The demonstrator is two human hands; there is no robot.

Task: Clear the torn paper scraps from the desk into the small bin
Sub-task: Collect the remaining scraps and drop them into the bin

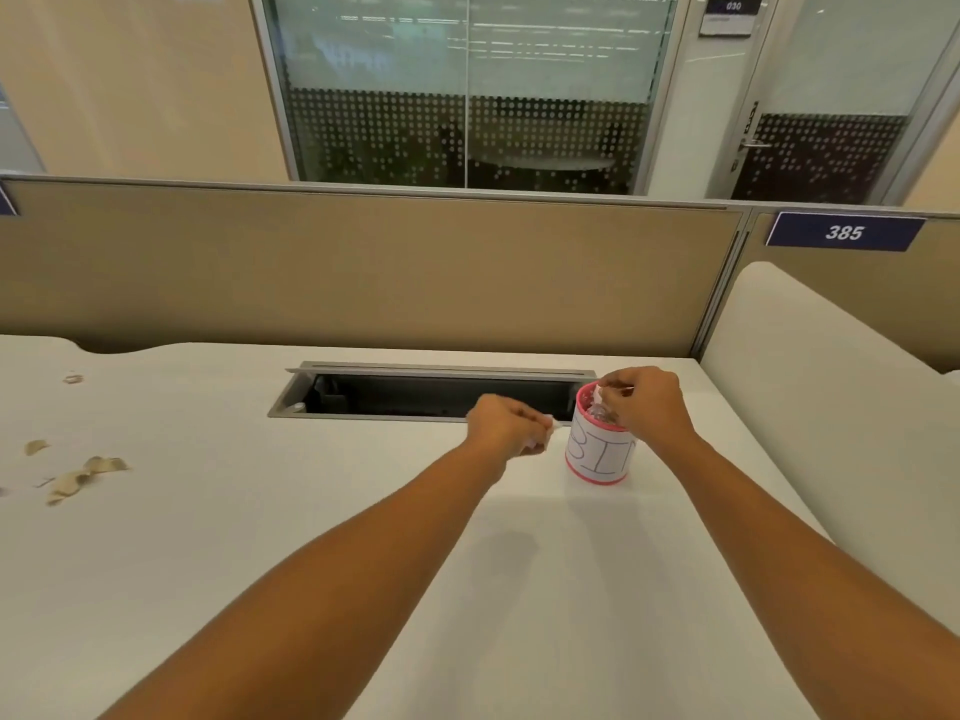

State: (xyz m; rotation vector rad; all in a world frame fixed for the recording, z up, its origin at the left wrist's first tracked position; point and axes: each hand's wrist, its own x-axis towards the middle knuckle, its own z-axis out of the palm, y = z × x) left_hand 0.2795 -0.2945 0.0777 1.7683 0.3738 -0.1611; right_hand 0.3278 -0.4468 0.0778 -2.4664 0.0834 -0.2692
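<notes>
The small bin point(597, 454) stands on the white table point(260, 537) toward its right side, just in front of the right end of the open cable trough point(436, 394). It is a little cylinder with pink rims and a white paper wrap lettered "BI" and part of a third letter, which the right forearm cuts off.

The right hand point(644, 402) hangs over the bin's mouth with its fingers curled, pinching a white scrap point(599, 393) just above the rim. The hand hides the far side of the rim, and what lies inside the bin shows only as a greyish crumple that is hard to read.

The left hand point(506, 426) is just left of the bin and not touching it. Its fingers are curled in and a pale scrap point(550, 422) sticks out at the fingertips. This hand is blurred, so the exact grip cannot be made out.

Well apart, near the left edge of the table, lie several torn scraps point(83, 478) — tan-looking, curled, some cut off by the frame edge.

Behind the table runs a beige partition point(363, 272), and a blue plate point(844, 232) reading "385" is on its right section.
</notes>
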